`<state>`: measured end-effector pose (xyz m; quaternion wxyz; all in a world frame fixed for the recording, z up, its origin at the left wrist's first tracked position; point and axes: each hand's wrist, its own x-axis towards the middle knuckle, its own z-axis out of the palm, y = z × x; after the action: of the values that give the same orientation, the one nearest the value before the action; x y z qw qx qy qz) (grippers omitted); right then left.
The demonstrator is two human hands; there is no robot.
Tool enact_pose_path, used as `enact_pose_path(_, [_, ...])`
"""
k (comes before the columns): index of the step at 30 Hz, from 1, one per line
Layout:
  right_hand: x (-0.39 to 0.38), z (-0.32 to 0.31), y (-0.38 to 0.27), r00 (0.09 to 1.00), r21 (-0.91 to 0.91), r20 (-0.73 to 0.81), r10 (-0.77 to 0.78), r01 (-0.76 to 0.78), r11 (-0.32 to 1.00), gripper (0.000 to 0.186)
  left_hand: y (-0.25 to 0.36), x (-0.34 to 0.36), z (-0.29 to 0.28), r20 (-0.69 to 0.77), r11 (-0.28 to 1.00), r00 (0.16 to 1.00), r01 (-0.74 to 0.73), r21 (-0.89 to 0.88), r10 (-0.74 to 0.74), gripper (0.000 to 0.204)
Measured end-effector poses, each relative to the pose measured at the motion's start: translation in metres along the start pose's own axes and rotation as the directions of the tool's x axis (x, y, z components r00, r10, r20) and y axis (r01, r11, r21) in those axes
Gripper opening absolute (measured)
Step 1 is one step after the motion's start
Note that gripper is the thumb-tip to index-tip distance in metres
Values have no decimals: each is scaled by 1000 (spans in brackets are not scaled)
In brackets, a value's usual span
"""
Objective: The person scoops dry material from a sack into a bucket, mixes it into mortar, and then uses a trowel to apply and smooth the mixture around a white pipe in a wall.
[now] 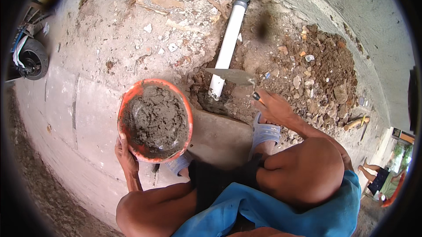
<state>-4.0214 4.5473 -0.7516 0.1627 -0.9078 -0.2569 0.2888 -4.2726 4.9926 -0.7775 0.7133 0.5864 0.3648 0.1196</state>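
My left hand (124,153) grips the lower left side of an orange bowl (187,122) holding wet grey mortar (156,118). My right hand (274,107) is closed on the handle of a metal trowel (235,76), whose blade is held over a white pipe (228,39) in a dug channel. The pipe runs up to a grey coupling (241,2) and pipe at the top, and its near end sits in dark, rough material beside the edge of a concrete slab (222,136).
Soil and rubble (329,70) lie right of the pipe along a concrete wall (356,8), with a short stick (356,122). Broken concrete (167,34) is at upper left. A motorcycle wheel (35,56) stands at far left. Another person (381,180) is at far right. My sandalled feet are below the trowel and bowl.
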Motion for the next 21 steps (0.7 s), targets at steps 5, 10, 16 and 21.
enact_pose_path(5, [-19,-93,-101,965,-569,-61,-254,176,803,44,37,-10,27,-42,997,998,-52,64,55,47])
enact_pose_path(10, [20,-116,-245,986,-667,159,-42,139,732,33,46,-9,38,-45,990,997,-56,126,62,48])
enact_pose_path(16, [60,-81,-264,949,-677,306,-76,273,684,31,62,-3,41,-32,970,987,-150,190,159,52])
enact_pose_path(21, [62,-50,-247,877,-479,434,-204,417,773,38,61,-8,58,-39,944,967,-235,229,251,52])
